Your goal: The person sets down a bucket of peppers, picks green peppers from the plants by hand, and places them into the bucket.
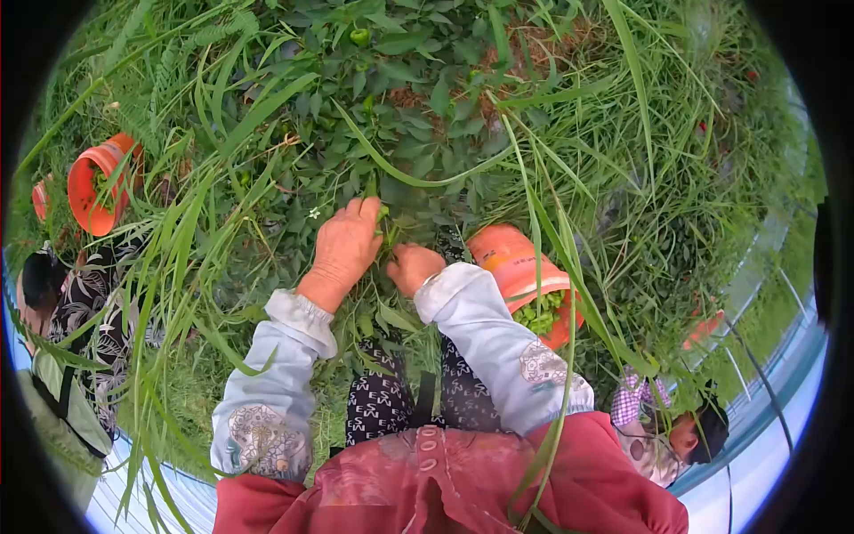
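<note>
My left hand [345, 245] reaches into the leafy pepper plant [427, 133], its fingers closed around a small green pepper [382, 216] that shows at the fingertips. Just to its right and a little lower, my right hand [415, 267] is curled beside the stems. What its fingers grip, if anything, is hidden. Close by my right forearm, an orange bucket [507, 258] lies tilted toward me with green peppers [538, 313] inside. Another green pepper [359, 36] hangs among the leaves farther ahead.
Tall grass [614, 196] crowds both sides, with long blades crossing my arms. A second orange bucket [104, 189] tips over at the left. One person [67, 311] crouches at left; another person [676, 432] is low at right. A blue-white structure [783, 392] edges the right.
</note>
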`<state>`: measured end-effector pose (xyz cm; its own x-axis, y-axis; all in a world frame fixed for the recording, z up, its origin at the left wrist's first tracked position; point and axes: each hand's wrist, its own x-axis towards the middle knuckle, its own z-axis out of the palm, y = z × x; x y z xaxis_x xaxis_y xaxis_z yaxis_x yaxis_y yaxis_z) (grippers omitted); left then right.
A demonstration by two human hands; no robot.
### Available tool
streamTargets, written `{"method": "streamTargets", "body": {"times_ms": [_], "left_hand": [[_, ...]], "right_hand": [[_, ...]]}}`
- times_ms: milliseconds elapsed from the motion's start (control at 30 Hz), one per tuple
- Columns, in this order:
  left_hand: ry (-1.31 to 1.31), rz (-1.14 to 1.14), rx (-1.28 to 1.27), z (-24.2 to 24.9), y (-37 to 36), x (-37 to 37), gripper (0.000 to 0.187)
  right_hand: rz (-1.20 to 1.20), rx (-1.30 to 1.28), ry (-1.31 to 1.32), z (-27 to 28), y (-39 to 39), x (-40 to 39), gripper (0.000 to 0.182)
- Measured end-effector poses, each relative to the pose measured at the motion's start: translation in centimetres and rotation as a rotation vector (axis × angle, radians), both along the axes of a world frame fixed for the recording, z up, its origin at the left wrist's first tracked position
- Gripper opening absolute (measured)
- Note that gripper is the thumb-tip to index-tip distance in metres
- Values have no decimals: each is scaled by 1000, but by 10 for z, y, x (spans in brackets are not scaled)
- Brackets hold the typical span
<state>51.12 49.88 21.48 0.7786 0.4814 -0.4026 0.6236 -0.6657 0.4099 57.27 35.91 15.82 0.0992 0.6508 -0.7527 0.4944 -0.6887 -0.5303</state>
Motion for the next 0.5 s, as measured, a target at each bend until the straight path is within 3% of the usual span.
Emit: {"method": "streamTargets", "body": {"times_ms": [33, 133, 267, 333, 400, 433, 467, 500], "left_hand": [[0, 0, 1, 3, 3, -6, 35], [-39, 376, -210, 15, 9, -14, 31], [-81, 478, -298, 35, 9, -17, 28], [-30, 508, -200, 11, 18, -17, 29], [143, 279, -51, -8, 27, -11, 30], [284, 178, -105, -17, 30, -9, 29], [200, 155, -81, -22, 28, -5, 26], [284, 158, -146, -29, 33, 2, 22]], "right_hand": [[0, 1, 0, 0, 0, 2, 32], [7, 0, -5, 0, -4, 7, 31], [-41, 5, 23, 8, -2, 15, 31], [2, -65, 10, 10, 3, 17, 32], [-105, 59, 9, 2, -2, 10, 30], [-84, 11, 17, 1, 2, 12, 31], [-156, 20, 40, -1, 2, 13, 32], [-176, 29, 53, 3, 2, 19, 33]]}}
